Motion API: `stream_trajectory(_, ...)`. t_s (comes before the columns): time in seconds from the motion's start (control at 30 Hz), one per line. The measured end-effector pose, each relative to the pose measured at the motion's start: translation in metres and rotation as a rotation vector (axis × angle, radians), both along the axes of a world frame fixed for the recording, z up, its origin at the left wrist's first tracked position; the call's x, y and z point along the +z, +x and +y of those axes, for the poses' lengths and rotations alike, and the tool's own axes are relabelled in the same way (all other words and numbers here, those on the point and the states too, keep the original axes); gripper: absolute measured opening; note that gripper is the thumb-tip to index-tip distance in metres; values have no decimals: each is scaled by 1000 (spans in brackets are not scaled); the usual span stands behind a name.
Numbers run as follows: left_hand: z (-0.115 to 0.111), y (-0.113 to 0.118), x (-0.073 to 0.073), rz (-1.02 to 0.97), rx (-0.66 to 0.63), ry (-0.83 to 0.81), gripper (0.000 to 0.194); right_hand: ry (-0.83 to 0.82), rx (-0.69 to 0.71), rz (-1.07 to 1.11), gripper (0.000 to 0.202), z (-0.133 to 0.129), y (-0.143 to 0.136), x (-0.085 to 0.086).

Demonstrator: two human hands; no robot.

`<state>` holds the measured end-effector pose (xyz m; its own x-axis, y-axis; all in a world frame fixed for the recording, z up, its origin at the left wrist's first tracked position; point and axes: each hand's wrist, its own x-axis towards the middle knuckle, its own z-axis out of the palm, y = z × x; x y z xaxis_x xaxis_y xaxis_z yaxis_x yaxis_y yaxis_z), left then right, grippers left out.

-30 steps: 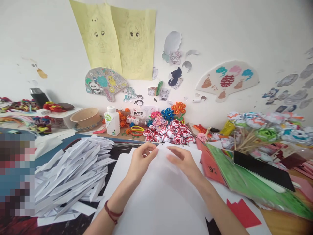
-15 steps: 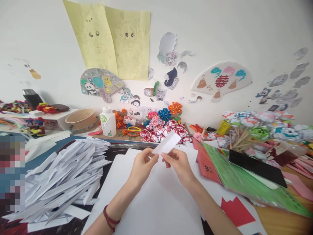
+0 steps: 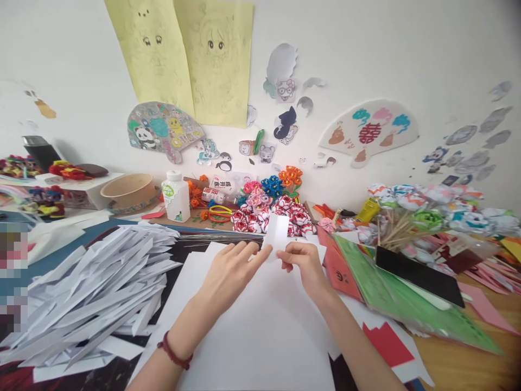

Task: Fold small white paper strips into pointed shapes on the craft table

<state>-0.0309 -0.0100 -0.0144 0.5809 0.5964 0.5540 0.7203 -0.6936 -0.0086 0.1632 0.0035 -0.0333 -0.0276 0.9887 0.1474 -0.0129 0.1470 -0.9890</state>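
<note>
A small strip of white paper point(image 3: 278, 233) stands upright between my hands, over large white sheets point(image 3: 260, 336). My right hand point(image 3: 303, 263) pinches its lower right edge between thumb and fingers. On the strip's left side is my left hand point(image 3: 236, 266), back turned up, with the index finger stretched against the paper; its thumb is hidden, so I cannot tell whether it grips. A large heap of folded white paper strips point(image 3: 101, 293) lies to the left.
Red-and-white paper flowers point(image 3: 299, 212) and a white bottle point(image 3: 176, 198) stand behind the sheets. At the right are a green folder point(image 3: 407, 293), a black phone-like slab point(image 3: 419, 276), a red paper piece point(image 3: 388, 343) and flowers on sticks point(image 3: 427, 217).
The strip has turned from a slant to nearly upright. My left hand has rolled palm down, its index finger now reaching along the paper. The view has shifted slightly.
</note>
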Motion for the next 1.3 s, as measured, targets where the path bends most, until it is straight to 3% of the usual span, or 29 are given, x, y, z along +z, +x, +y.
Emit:
stream_trajectory(0.13,-2,0,3,154,-124,144,29,-3,47,-23,33,0,2,2)
stream_trajectory(0.4,1,-1,2,180,-99,113,29,16,87,-30,28,1,-4,5)
stream_trajectory(0.67,1,2,0,-52,-61,-88,24,52,166,-60,29,-1,-8,4)
stream_trajectory(0.9,3,8,-1,-569,-40,-320,8,108,114,21,24,-4,-10,1)
stream_trajectory(1.03,10,10,-7,-763,27,-509,25,128,109,39,21,-5,-12,2)
stream_trajectory(1.13,11,13,-10,-817,-11,-695,22,129,116,56,21,-6,-15,4)
stream_trajectory(1.3,7,17,-10,-869,56,-675,29,72,169,36,23,-8,-19,5)
